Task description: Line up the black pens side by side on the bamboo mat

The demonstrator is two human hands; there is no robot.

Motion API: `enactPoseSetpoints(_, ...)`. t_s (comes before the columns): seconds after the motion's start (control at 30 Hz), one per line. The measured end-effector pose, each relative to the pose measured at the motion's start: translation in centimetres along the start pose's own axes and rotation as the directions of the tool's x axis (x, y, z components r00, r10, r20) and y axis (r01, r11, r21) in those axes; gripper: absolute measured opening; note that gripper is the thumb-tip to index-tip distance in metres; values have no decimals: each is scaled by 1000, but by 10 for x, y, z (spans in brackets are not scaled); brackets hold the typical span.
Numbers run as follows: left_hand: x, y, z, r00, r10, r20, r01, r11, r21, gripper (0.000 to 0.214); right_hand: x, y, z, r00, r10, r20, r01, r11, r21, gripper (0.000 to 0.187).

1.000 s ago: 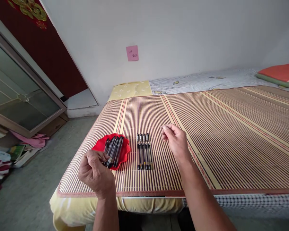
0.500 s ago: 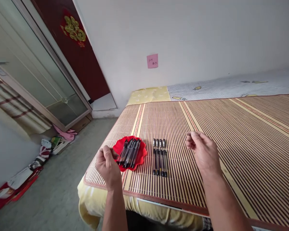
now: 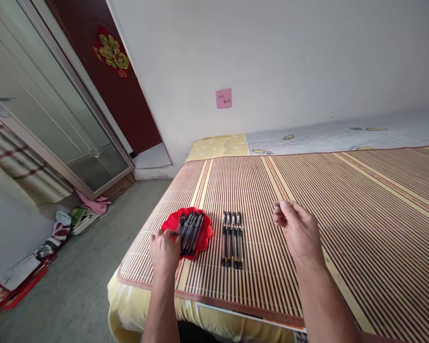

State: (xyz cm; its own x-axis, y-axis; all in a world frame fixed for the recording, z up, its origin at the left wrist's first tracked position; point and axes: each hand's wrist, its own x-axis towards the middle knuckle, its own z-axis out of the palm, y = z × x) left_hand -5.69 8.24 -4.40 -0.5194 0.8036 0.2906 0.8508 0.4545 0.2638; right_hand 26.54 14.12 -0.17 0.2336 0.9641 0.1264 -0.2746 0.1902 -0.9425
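Note:
On the left, a red scalloped plate [image 3: 208, 238] holds a heap of black-capped clear pens [image 3: 192, 231]. My left hand [image 3: 165, 248] is over the plate's left rim, with thumb and fingers closed round the leftmost pen [image 3: 181, 224] of the heap. To the right of the plate, several pens of the same kind [image 3: 232, 240] lie side by side in a neat row, caps pointing away from me. Farther right, above the mat, my right hand [image 3: 299, 232] is closed with its fingertips together, and nothing shows in it.
A striped bamboo mat [image 3: 264, 281] covers the bed, with a yellow sheet [image 3: 139, 305] hanging over the front edge. A pink note [image 3: 223, 98] is stuck on the wall behind. Books and cloths [image 3: 60, 226] lie on the floor at left, beside a glass door [image 3: 67, 109].
My left hand has moved from beside the plate onto the pens and taken hold of one. My right hand has stayed nearly in place. The view has shifted slightly.

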Motion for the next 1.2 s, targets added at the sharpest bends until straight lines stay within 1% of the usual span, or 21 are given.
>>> enactPoseSetpoints(0.13, 3, 2, 0, 1000, -10, 27, 10, 1000, 6, 22, 1, 2, 0, 1000, -8, 2, 8, 1000, -21, 33)
enactPoseSetpoints(0.27, 5, 3, -5, 999, -41, 10, 42, 999, -35, 23, 1, 3, -1, 1000, -6, 25, 7, 1000, -21, 31)
enactPoseSetpoints(0.3, 4, 4, -8, 999, -54, 0, 54, 997, -58, 24, 1, 4, -1, 999, -6, 32, 6, 1000, -23, 31)
enactPoseSetpoints(0.33, 3, 5, -11, 998, -67, 1, 66, 991, -118, 25, 1, 4, -2, 999, -4, 41, 5, 1000, -29, 31)
enactPoseSetpoints(0.37, 1, 8, -14, 997, -75, 22, 77, 972, -224, 27, 2, 5, -2, 999, -2, 51, 4, 999, -41, 31)
enactPoseSetpoints(0.4, -3, 13, -18, 995, -72, 67, 91, 923, -374, 30, 2, 6, -2, 998, 0, 67, 4, 998, -57, 32)
enactPoseSetpoints(0.43, -7, 20, -21, 990, -47, 134, 113, 828, -549, 32, 3, 8, -2, 996, 2, 91, 4, 997, -74, 33)
enactPoseSetpoints(0.47, -12, 28, -25, 978, 6, 209, 149, 685, -713, 35, 3, 9, -1, 993, 5, 119, 5, 996, -89, 34)
enactPoseSetpoints(0.5, -17, 37, -28, 959, 76, 273, 195, 523, -830, 37, 3, 9, 0, 987, 13, 158, 3, 995, -103, 35)
enactPoseSetpoints(0.53, -23, 48, -30, 935, 150, 320, 245, 378, -893, 38, 2, 10, 2, 978, 23, 205, 0, 994, -112, 36)
enactPoseSetpoints(0.57, -29, 59, -32, 912, 216, 350, 292, 261, -920, 38, 1, 9, 4, 965, 38, 259, -7, 993, -116, 36)
enactPoseSetpoints(0.6, -34, 69, -33, 884, 275, 377, 340, 173, -924, 38, 0, 8, 7, 948, 55, 315, -18, 993, -118, 37)
enactPoseSetpoints(0.63, -39, 78, -33, 852, 334, 403, 388, 114, -915, 37, -1, 7, 10, 926, 72, 371, -31, 993, -117, 38)
enactPoseSetpoints(0.67, -44, 85, -33, 819, 385, 425, 429, 81, -900, 37, -3, 6, 13, 904, 89, 419, -45, 992, -115, 38)
enactPoseSetpoints(0.73, -50, 96, -29, 750, 473, 463, 492, 69, -868, 36, -6, 4, 18, 868, 118, 483, -71, 991, -114, 40)
enactPoseSetpoints(0.8, -55, 103, -24, 698, 527, 485, 521, 90, -849, 35, -8, 3, 21, 850, 137, 509, -87, 989, -122, 40)
enactPoseSetpoints(0.87, -58, 108, -22, 670, 552, 496, 538, 99, -837, 35, -9, 4, 23, 849, 142, 509, -93, 988, -122, 39)
enactPoseSetpoints(0.9, -60, 110, -21, 665, 559, 495, 544, 92, -834, 34, -10, 5, 24, 846, 141, 515, -94, 989, -117, 37)
enactPoseSetpoints(0.97, -64, 115, -22, 673, 560, 484, 554, 52, -831, 34, -10, 7, 25, 834, 145, 533, -106, 989, -102, 35)
enactPoseSetpoints(1.1, -69, 124, -23, 721, 504, 475, 575, -52, -817, 37, -11, 9, 28, 810, 149, 567, -127, 989, -78, 33)
enactPoseSetpoints(1.2, -70, 128, -24, 737, 474, 482, 576, -68, -814, 41, -14, 10, 32, 809, 139, 572, -110, 990, -85, 31)
